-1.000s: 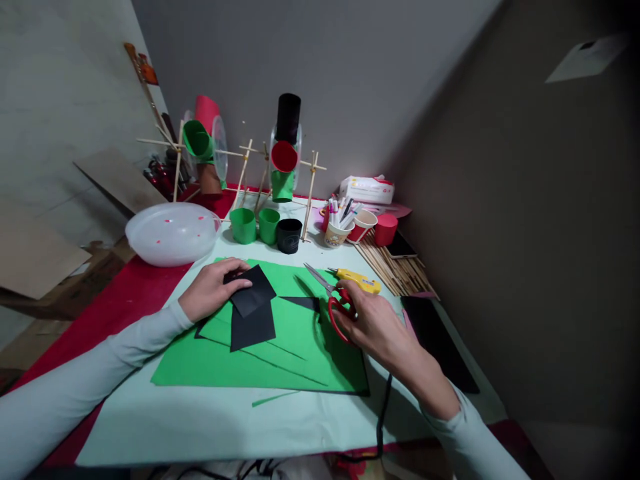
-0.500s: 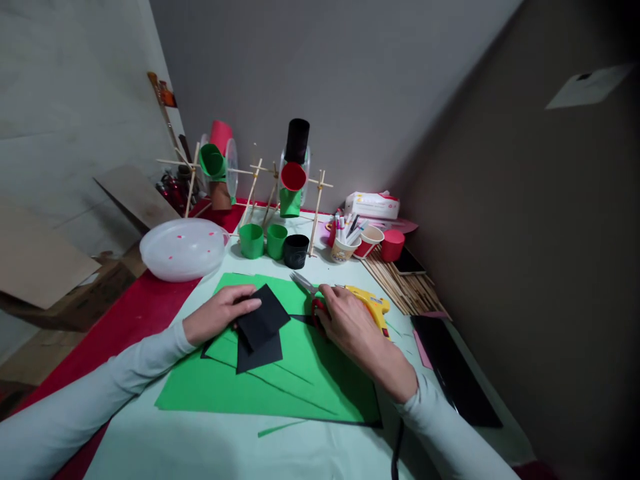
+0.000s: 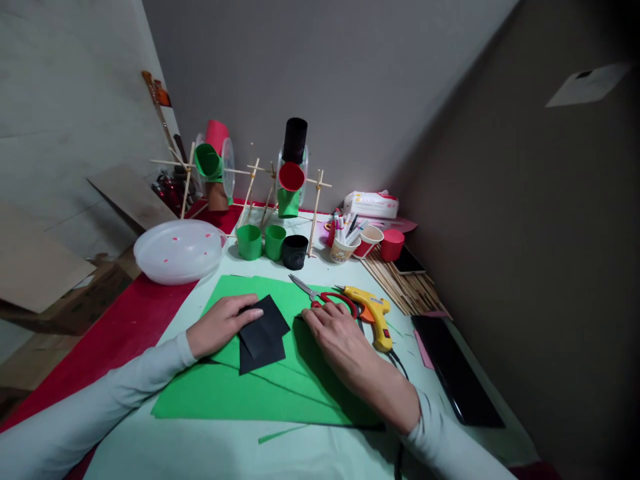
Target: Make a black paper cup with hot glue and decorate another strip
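Observation:
My left hand (image 3: 225,325) pinches black paper pieces (image 3: 263,333) between thumb and fingers, over a green sheet (image 3: 225,393). The pieces overlap at an angle. My right hand (image 3: 345,340) is closed, fingertips down on a black paper strip whose dark end shows by the fingers; most of it is hidden under the hand. Just beyond those fingers lie scissors (image 3: 303,288) with red handles, blades pointing away to the left. A yellow glue gun (image 3: 377,310) rests right of the scissors.
Behind stand green cups (image 3: 249,242), a black cup (image 3: 295,252) and a cup of markers (image 3: 345,248). Stick frames carry paper-tube wheels (image 3: 291,177). Wooden sticks (image 3: 400,283) and a black flat object (image 3: 457,370) lie right. A clear plastic lid (image 3: 177,252) sits left.
My right hand has let go of the scissors, which now lie on the green sheet, and has moved down onto the black strip. The black pieces in my left hand have tilted flatter.

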The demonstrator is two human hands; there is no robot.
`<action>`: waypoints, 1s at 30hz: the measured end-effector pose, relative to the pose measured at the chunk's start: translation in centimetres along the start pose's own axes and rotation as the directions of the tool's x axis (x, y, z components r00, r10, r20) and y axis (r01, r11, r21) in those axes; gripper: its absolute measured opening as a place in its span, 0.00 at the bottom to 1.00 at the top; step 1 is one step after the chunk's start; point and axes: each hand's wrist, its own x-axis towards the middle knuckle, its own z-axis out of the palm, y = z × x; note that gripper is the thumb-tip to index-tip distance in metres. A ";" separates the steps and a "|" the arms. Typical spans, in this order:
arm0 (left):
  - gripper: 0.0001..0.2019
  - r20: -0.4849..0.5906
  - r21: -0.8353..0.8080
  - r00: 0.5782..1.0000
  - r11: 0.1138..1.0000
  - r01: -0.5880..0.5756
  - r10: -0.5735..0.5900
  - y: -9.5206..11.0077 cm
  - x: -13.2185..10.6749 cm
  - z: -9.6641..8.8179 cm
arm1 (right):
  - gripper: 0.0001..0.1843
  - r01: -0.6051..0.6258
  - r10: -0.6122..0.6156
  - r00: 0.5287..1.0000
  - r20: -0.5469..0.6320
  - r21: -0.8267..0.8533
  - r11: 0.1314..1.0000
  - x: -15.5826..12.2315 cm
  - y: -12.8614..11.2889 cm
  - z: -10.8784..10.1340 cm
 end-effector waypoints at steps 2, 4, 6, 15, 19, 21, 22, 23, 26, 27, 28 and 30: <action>0.13 -0.034 -0.072 0.998 0.996 0.051 -0.054 -0.4 0.4 -0.1 | 0.09 -0.017 0.017 1.000 0.012 -0.010 1.000 0.4 -0.1 -0.1; 0.15 -0.066 -0.174 0.992 0.980 0.096 -0.109 -0.7 0.7 -0.1 | 0.07 -0.028 0.028 0.999 0.021 -0.014 1.000 0.8 0.0 -0.1; 0.16 -0.086 -0.298 0.983 0.946 0.128 -0.160 -0.8 1.0 0.0 | 0.06 -0.029 0.029 0.999 0.030 -0.016 0.999 1.2 0.1 0.2; 0.18 -0.203 -0.669 0.923 0.735 0.112 -0.326 -0.6 0.9 0.3 | 0.04 -0.075 0.073 0.997 0.036 0.061 0.995 0.8 1.0 1.1; 0.17 -0.194 -0.714 0.919 0.692 0.108 -0.343 -0.1 0.9 0.3 | 0.05 -0.093 0.091 0.995 0.029 0.098 0.991 -0.3 0.2 0.2; 0.17 -0.185 -0.723 0.919 0.681 0.112 -0.347 0.2 0.9 0.3 | 0.07 -0.121 0.120 0.993 0.016 0.116 0.986 0.0 -0.2 0.3; 0.17 -0.178 -0.727 0.920 0.677 0.116 -0.349 0.3 0.9 0.3 | 0.07 -0.136 0.136 0.991 0.009 0.132 0.982 0.2 -0.2 0.5; 0.17 -0.171 -0.731 0.921 0.672 0.120 -0.351 0.4 0.9 0.3 | 0.07 -0.150 0.151 0.988 0.004 0.152 0.977 0.6 -0.2 0.8; 0.17 -0.150 -0.743 0.923 0.656 0.132 -0.354 0.6 0.9 0.2 | 0.13 -0.195 0.203 0.979 -0.005 0.255 0.947 1.4 0.4 1.7; 0.17 -0.143 -0.748 0.923 0.650 0.135 -0.357 0.6 0.9 0.1 | 0.15 -0.210 0.222 0.975 -0.007 0.301 0.930 1.6 0.6 1.9; 0.17 -0.137 -0.753 0.923 0.643 0.139 -0.360 0.7 0.9 0.0 | 0.15 -0.222 0.240 0.971 -0.008 0.351 0.910 1.6 0.9 2.0; 0.17 -0.121 -0.765 0.923 0.627 0.148 -0.366 0.7 1.0 -0.1 | 0.15 -0.232 0.264 0.964 -0.008 0.453 0.861 1.6 1.5 2.0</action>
